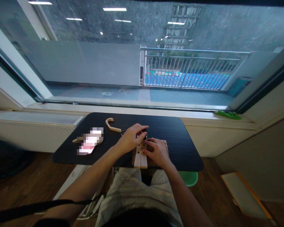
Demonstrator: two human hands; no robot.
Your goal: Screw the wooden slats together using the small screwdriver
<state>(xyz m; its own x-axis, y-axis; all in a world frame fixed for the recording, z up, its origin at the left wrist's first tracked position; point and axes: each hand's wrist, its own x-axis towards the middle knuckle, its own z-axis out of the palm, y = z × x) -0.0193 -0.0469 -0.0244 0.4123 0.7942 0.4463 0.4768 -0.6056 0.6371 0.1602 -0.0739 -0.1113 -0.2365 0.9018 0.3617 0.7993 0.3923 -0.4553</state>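
At the pale, two-strip wooden block (137,159), your left hand (130,137) is over its far end, right hand (159,152) at its right side; can't tell either grip.

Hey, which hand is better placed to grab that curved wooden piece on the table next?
Probably the left hand: it is nearer the curved wooden piece, while the right hand is farther off, by the pale wooden strips.
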